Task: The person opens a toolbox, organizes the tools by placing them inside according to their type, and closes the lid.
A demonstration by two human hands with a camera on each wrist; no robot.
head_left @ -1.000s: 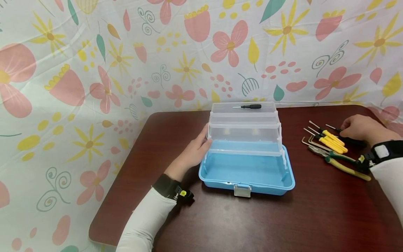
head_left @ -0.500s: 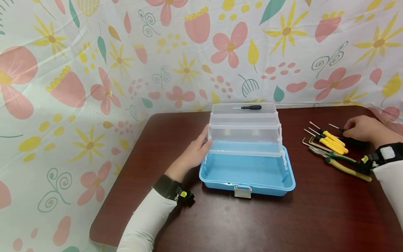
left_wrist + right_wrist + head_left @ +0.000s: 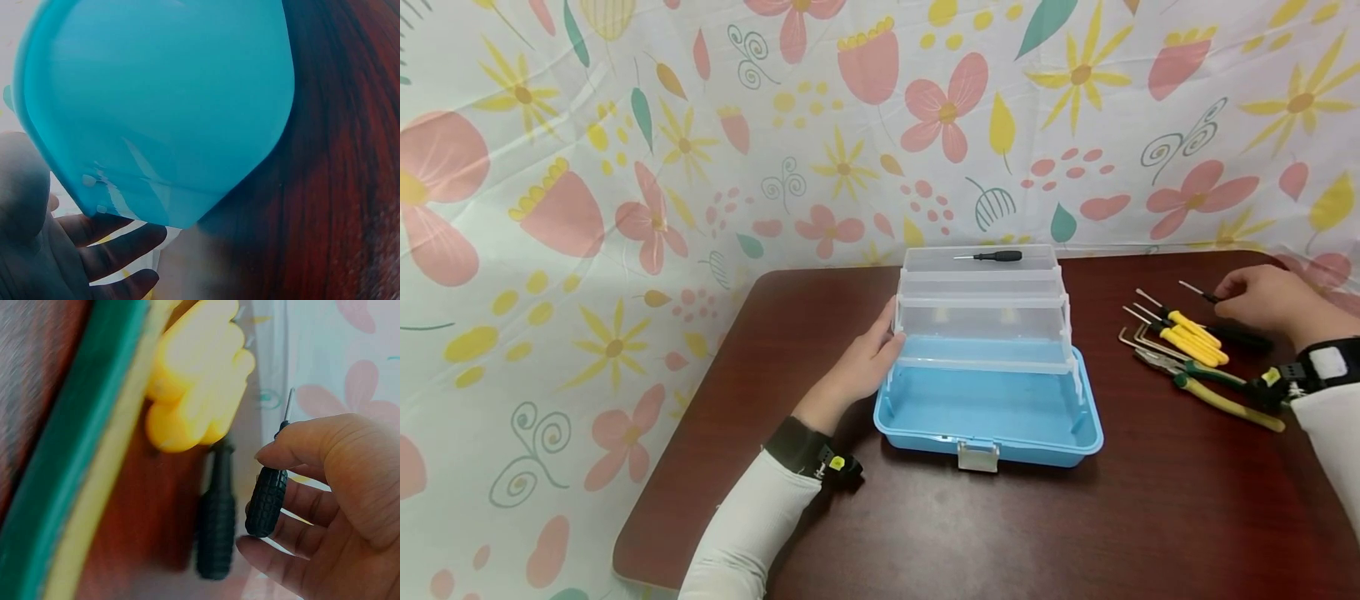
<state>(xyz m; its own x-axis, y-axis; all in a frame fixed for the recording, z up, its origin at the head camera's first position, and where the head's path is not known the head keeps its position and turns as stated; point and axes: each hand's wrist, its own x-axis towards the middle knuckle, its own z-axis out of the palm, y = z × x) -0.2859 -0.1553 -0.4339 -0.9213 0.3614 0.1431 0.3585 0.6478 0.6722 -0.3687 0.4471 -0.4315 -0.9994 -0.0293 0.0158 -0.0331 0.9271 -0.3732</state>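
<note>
Above the table (image 3: 1000,533), screwdriver (image 3: 269,500) slightly higher

I was at a curtained-off work spot, whether home or studio I couldn't tell: creased floral fabric (image 3: 865,125) hung beyond and left of my reddish-brown wood-grain surface (image 3: 985,533).

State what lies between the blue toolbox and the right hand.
In the head view: bare table beside the toolbox, then bent metal keys, pliers and yellow-handled screwdrivers before the right hand.
</note>
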